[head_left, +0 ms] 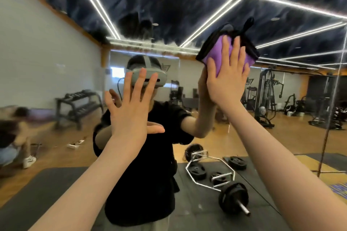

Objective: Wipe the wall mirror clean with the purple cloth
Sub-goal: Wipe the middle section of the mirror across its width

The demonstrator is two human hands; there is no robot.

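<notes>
The wall mirror (62, 62) fills nearly the whole view and reflects a gym room and me. A purple cloth (216, 52) with a black edge lies flat against the glass at upper right. My right hand (228, 77) presses it to the mirror with straight, spread fingers. My left hand (131, 103) is raised at centre left, fingers spread and straight, palm toward the glass; whether it touches the mirror I cannot tell. It holds nothing.
A vertical seam (330, 99) between mirror panels runs at the right. Reflected in the glass are a barbell with weight plates (223, 180) on a dark mat, a dumbbell rack (78, 105), exercise machines (266, 97) and a crouching person (16, 137) at left.
</notes>
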